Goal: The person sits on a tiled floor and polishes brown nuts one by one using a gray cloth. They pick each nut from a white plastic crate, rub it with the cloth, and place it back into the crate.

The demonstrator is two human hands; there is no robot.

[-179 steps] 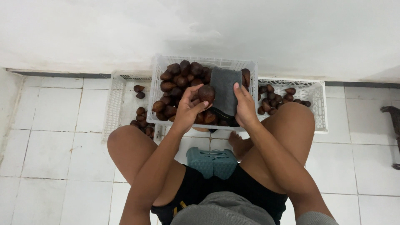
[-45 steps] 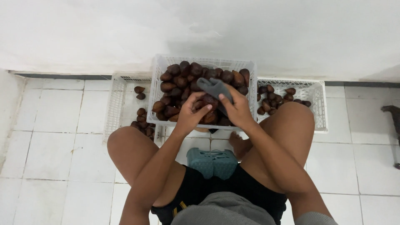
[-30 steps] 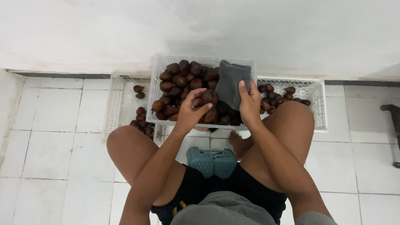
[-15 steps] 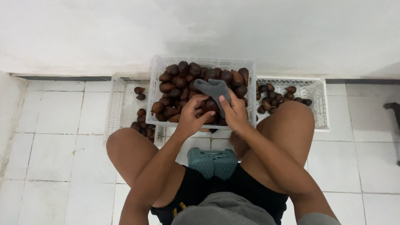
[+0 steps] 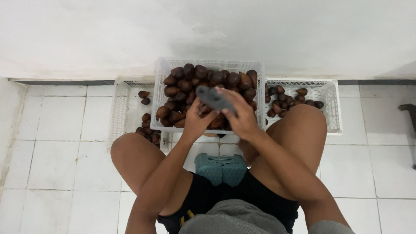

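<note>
A white plastic crate [image 5: 164, 73] heaped with brown scaly fruits [image 5: 203, 78] stands on the floor between my knees. Over its front edge my left hand [image 5: 196, 122] is closed around one brown fruit [image 5: 216, 122], which is mostly hidden. My right hand [image 5: 243, 118] grips a dark grey cloth [image 5: 215, 99] and presses it over the top of that fruit. The two hands touch each other.
A low white crate [image 5: 119, 108] on the left holds a few fruits, and another [image 5: 330, 110] on the right holds several. I sit on a teal stool [image 5: 221, 168] on white floor tiles. A white wall rises behind the crates. A dark object [image 5: 409, 110] sits at the right edge.
My right hand swung the grey cloth out over the crate's right side and back. It now lies folded over the fruit in my left hand, which stayed at the crate's front.
</note>
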